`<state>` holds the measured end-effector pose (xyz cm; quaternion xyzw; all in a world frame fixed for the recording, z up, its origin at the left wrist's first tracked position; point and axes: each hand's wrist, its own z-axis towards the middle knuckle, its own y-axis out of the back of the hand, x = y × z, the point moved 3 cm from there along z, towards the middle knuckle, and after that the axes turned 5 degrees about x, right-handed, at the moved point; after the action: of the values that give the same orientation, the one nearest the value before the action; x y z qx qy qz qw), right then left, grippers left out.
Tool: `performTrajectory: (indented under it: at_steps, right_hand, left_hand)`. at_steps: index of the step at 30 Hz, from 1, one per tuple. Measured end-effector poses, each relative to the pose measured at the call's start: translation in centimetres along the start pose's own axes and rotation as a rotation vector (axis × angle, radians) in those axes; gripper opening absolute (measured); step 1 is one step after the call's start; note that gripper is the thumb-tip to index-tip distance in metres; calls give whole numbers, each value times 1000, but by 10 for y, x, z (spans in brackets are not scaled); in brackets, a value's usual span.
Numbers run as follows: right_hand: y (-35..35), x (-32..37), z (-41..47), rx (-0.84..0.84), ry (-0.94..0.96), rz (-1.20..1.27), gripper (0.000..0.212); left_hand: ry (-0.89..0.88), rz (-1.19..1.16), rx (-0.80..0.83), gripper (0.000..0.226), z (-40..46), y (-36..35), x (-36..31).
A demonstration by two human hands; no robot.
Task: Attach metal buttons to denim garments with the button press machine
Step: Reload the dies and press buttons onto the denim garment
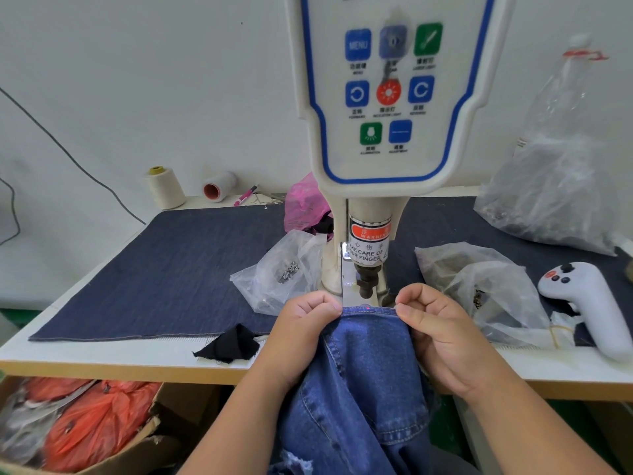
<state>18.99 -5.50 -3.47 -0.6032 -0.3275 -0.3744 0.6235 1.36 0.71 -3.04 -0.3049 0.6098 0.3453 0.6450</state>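
Denim garment (pixel 363 382): nearest us; blue, stitched hem just below the button press machine (pixel 371 207), lower part cut off.
Left hand (pixel 301 330): we pinch the hem.
Right hand (pixel 435 332): likewise pinching.
Button: unseen.

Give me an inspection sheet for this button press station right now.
Surface: white table covered by a dark denim mat.
Job's things: blue denim garment, its edge at the button press machine head.
Clutter: plastic bags, thread cone, black fabric scrap, white controller.
Grippers: left hand and right hand pinch the garment edge.
Cables: dark cable along wall.
Surroundings: cardboard box holding orange bags.
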Motion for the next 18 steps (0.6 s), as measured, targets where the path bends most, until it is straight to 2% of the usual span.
performTrajectory:
  at_steps: [18]
  right_hand:
    - [1,-1,1,32,13,-29,18]
  left_hand:
    - [0,-29,7,18,-2,-3,-4]
